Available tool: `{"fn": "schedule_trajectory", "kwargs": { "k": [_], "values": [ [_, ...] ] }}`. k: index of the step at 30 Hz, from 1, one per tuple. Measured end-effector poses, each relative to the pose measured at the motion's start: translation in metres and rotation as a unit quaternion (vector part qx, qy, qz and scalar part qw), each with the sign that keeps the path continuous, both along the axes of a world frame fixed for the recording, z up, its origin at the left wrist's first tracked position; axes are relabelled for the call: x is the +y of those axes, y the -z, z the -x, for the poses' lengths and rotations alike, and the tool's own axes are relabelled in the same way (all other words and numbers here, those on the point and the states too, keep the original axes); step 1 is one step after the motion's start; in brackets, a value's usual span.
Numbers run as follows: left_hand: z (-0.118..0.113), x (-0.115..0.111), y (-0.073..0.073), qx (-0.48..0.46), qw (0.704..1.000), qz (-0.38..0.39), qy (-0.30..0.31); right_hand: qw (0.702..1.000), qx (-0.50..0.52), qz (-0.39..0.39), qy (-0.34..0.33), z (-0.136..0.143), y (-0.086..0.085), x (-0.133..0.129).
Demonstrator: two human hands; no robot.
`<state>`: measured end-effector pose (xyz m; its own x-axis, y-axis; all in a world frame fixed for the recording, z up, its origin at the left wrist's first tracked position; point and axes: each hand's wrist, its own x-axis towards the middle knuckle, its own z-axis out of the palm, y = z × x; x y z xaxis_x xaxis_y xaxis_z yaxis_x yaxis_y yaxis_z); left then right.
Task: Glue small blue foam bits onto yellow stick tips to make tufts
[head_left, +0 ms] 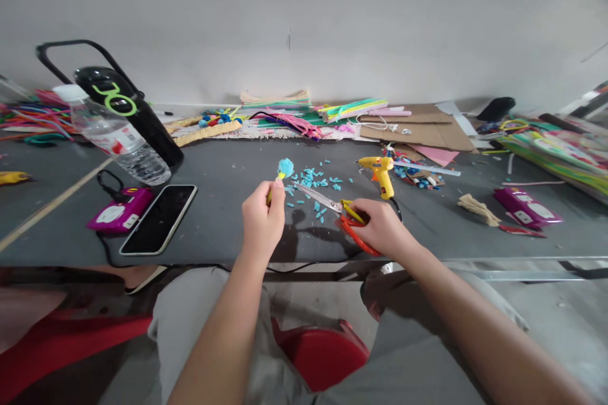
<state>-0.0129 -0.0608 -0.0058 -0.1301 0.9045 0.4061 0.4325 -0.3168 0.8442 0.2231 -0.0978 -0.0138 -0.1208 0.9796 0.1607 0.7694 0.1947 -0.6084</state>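
Note:
Pinched between the thumb and fingers of my left hand (264, 212) is a small fluffy blue flower (285, 168) with a yellow-green base, held upright above the table. My right hand (382, 224) grips orange-handled scissors (330, 204), which also show yellow at the handle. The blades point left toward the flower, a little apart from it, and look slightly parted. Short blue clippings (311, 177) lie scattered on the table beneath and around the blades. A yellow glue gun (380, 172) with a glue stick in its back lies just beyond my right hand.
On the left stand a water bottle (121, 139), a black tumbler (137, 117), a phone (159, 220) and a purple packet (121, 210). Bundles of pipe cleaners (351, 109) and cardboard (422, 130) line the back. Another purple packet (526, 209) lies right. A black cable runs along the front edge.

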Motion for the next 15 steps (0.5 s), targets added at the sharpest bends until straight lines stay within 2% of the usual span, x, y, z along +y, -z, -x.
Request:
{"fn": "schedule_trajectory", "kwargs": {
  "k": [3, 15],
  "values": [
    [0.0009, 0.0005, -0.0008, 0.007, 1.0, 0.001, -0.007, 1.0, 0.021, 0.007, 0.009, 0.0003, -0.0026, -0.0019],
    [0.0, -0.001, -0.0029, 0.035, 0.999, 0.014, -0.015, 0.999, -0.032, -0.016, -0.01, 0.0009, 0.0004, 0.0002]
  ]
}}
